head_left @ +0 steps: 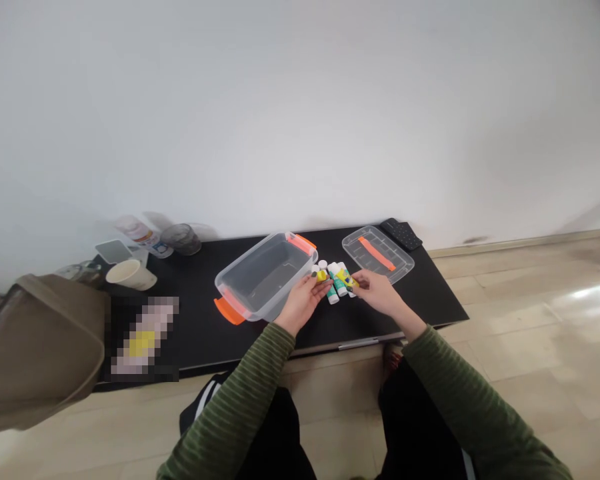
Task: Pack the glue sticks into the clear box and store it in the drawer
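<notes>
My left hand (pixel 305 298) pinches a small yellow cap (pixel 322 275) beside the right end of a clear plastic box. My right hand (pixel 375 290) is closed on a yellow glue stick (pixel 347 277) with dark markings, tilted towards the left hand. The two yellow pieces are apart. Under and between my hands lie several white and green glue sticks (pixel 333 295) on the black table. The clear box (pixel 267 273), with orange clips, stands just left of them; I see nothing inside it.
A clear lid (pixel 380 257) with an orange strip lies at the right, near a black dotted object (pixel 403 235). On the left are a paper cup (pixel 130 275), a spray can (pixel 145 237), a dark glass (pixel 181 239) and a brown bag (pixel 45 347). A wall backs the black table (pixel 430 293).
</notes>
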`<state>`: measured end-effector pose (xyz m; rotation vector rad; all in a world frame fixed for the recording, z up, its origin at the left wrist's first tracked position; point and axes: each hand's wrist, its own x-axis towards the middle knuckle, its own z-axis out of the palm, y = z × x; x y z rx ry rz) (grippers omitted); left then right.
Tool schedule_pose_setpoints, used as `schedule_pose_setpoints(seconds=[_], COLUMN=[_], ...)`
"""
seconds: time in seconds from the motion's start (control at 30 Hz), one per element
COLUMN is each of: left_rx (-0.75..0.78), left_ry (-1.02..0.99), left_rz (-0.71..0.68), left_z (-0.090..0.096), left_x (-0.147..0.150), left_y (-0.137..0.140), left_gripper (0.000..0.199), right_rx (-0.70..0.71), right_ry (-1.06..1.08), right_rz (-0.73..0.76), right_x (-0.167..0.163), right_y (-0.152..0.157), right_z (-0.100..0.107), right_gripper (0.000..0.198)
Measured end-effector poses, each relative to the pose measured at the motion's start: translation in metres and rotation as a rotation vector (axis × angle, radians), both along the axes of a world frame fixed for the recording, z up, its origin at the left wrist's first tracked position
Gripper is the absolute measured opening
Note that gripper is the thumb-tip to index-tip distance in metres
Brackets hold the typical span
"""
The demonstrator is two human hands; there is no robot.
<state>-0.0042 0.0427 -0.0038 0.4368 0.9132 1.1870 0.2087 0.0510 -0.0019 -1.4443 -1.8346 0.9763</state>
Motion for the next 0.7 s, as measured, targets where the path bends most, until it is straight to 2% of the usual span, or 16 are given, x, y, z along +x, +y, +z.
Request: schedule_pose_setpoints(seconds=[0.47, 0.7], left_rx=[0.053, 0.103], left_ry=[0.019, 0.065], left_rz=[-0.027, -0.053], left_z=[0.001, 0.000], left_x=[0.000, 0.001], left_y=[-0.002, -0.004], left_gripper=[0.006, 0.014], right_rx=[0.224, 0.228], right_ry=[-0.048, -0.007], right_rz=[0.009, 0.008], right_x=[0.000, 0.003], right_y=[-0.002, -0.004], right_z=[0.005, 0.012], right_gripper=[0.022, 0.026])
